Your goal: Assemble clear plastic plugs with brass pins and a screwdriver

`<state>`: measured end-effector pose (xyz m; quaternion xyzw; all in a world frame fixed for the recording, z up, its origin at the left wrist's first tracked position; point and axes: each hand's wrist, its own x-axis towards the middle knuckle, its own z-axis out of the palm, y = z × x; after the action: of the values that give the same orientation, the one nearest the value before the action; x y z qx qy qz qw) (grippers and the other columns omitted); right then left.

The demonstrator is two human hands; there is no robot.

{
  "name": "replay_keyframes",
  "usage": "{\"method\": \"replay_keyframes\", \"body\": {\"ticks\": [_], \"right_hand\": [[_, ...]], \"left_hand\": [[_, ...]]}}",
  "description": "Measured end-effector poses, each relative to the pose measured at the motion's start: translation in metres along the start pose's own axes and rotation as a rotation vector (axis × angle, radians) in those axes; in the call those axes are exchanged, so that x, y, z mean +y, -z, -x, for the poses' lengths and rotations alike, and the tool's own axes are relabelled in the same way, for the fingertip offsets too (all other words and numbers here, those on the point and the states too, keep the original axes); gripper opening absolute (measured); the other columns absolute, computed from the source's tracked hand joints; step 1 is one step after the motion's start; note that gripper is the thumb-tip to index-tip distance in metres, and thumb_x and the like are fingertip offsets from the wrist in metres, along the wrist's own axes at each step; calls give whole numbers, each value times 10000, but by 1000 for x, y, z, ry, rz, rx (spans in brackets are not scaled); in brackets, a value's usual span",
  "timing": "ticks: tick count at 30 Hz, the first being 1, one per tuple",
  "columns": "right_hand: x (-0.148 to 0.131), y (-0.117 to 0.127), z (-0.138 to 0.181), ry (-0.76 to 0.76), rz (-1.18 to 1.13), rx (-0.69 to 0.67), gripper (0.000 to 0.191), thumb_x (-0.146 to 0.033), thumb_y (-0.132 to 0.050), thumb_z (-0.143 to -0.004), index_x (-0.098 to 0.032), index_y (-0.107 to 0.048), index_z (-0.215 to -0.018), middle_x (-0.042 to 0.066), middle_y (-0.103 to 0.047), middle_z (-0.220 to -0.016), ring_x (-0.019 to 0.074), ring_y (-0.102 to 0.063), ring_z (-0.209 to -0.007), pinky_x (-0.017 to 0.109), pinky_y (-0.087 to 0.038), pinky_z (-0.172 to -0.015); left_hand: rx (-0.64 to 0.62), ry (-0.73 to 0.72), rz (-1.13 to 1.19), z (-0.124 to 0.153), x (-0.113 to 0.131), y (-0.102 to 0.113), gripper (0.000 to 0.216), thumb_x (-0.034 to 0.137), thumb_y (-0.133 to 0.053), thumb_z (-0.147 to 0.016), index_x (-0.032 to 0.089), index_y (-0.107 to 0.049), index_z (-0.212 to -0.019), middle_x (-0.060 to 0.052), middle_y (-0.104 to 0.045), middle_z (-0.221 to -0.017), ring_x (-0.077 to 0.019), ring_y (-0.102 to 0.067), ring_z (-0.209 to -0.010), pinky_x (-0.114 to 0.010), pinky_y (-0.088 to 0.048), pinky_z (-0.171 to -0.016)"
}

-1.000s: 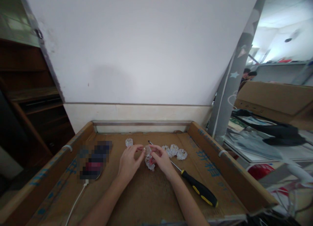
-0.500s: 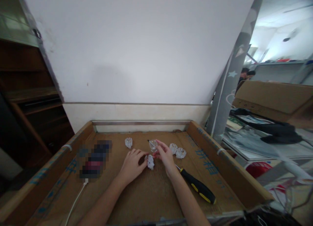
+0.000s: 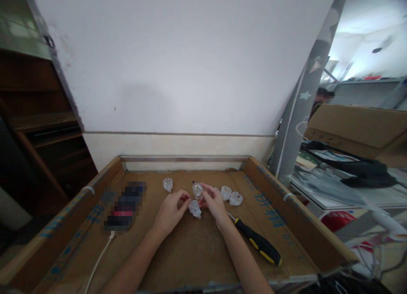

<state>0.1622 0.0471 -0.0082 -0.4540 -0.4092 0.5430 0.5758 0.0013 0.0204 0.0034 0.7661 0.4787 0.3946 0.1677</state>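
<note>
My left hand (image 3: 171,210) has its fingertips curled in a pinch beside a clear plastic plug part (image 3: 194,208) that sits between my two hands on the cardboard. My right hand (image 3: 213,202) pinches another clear plastic plug piece (image 3: 197,189) just above it. What the left fingers hold, if anything, is too small to make out. More clear plug shells lie near: one (image 3: 167,184) to the left and two (image 3: 231,196) right of my right hand.
A black and yellow screwdriver (image 3: 257,242) lies right of my right forearm. A pixelated phone (image 3: 124,207) with a white cable (image 3: 98,260) lies at the left. The cardboard tray (image 3: 273,209) has raised walls. A person stands far right behind a grey post.
Both hands came down from holding a part together; the right hand moved back with one clear piece while another stayed on the cardboard. The left hand's fingers curled toward it.
</note>
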Motion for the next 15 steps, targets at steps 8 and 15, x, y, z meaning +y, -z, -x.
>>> {"method": "replay_keyframes", "body": {"ticks": [8,15], "right_hand": [[-4,-4,8,-37,13,-128,430,-358,-709,-587,-178,-669,-975,-11,-634,-670,89,-552,-463,229,-489,-448],[-5,-4,7,-74,-21,-153,456,-379,-738,-557,-185,-662,-963,-25,-618,-643,78,-530,-455,216,-467,-449]], "left_hand": [[149,-65,-90,1,-6,-6,79,239,-510,-846,200,-544,-786,0,-625,-773,-153,-592,-763,-274,-450,-725],[58,-172,-219,2,1,0,217,171,-478,-850,239,-623,-995,-25,-630,-860,-186,-588,-838,-316,-459,-760]]}}
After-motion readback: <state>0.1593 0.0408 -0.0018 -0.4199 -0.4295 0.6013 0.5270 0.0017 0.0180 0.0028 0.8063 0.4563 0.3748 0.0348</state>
